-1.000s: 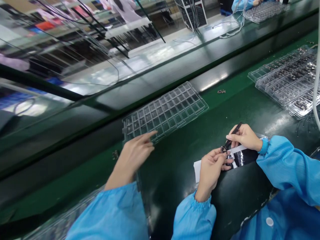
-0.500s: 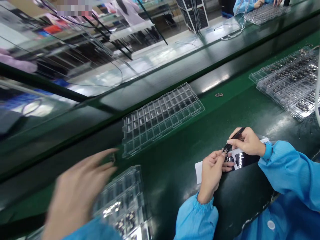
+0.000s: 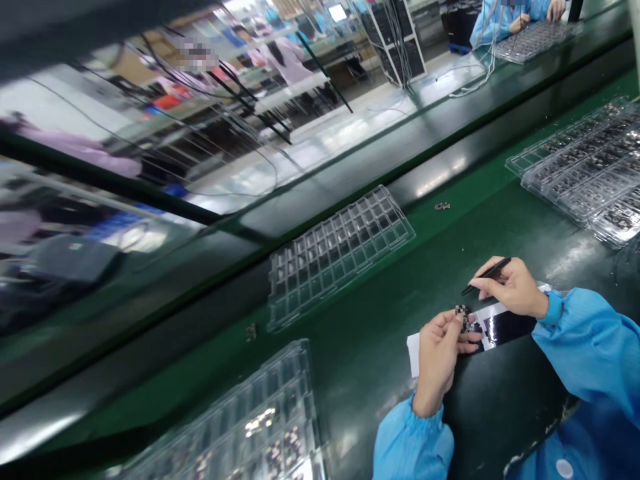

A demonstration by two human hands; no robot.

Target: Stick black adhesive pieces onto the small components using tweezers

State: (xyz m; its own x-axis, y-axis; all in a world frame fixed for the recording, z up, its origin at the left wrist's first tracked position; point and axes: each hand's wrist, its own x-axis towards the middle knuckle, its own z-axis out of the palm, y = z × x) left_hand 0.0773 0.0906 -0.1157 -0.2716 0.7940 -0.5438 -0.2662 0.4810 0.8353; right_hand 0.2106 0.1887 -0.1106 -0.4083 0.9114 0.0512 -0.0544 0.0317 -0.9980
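Hands (image 3: 439, 343) hold tweezers (image 3: 494, 269); board (image 3: 461, 311), apparently

On the green bench (image 3: 370, 353), a tray (image 3: 341, 248) is set mid-scene, flanked by loose parts (image 3: 442, 207); another tray (image 3: 260, 387) is placed near left, overlapping trays (image 3: 555, 203) far right, and a sheet (image 3: 515, 328) near right.

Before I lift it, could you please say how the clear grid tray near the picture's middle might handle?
The clear grid tray looks light for its size, being thin and see-through. It might flex if lifted by one end, being broad and shallow. Tipping seems unlikely: it lies flat.
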